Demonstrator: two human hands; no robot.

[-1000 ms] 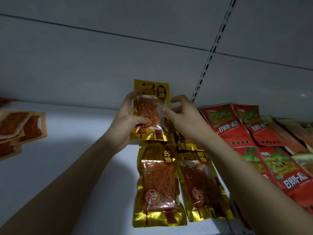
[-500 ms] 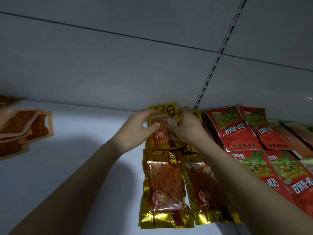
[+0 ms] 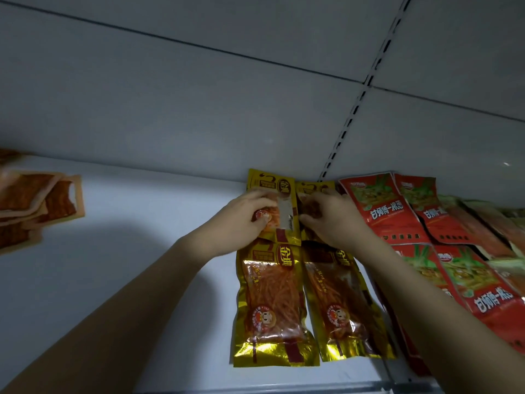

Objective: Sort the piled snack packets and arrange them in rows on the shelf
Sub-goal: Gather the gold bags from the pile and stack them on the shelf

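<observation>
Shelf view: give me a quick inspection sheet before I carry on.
Surface: white shelf, flat, dimly lit.
Job's things: gold packets in two columns, front pair flat, back pair under the hands; red packets in rows to the right.
Clutter: brown packets loosely piled at far left.
Grippers: left hand rests on the back-left gold packet; right hand on the back-right one.
Cables: nothing seen.
Surroundings: grey back panel, slotted upright.

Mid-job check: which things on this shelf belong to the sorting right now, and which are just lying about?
In the job:
- left hand and right hand pressing the back gold packets
- front gold packets
- red packets
- brown packets

Lying about:
- slotted upright
</observation>
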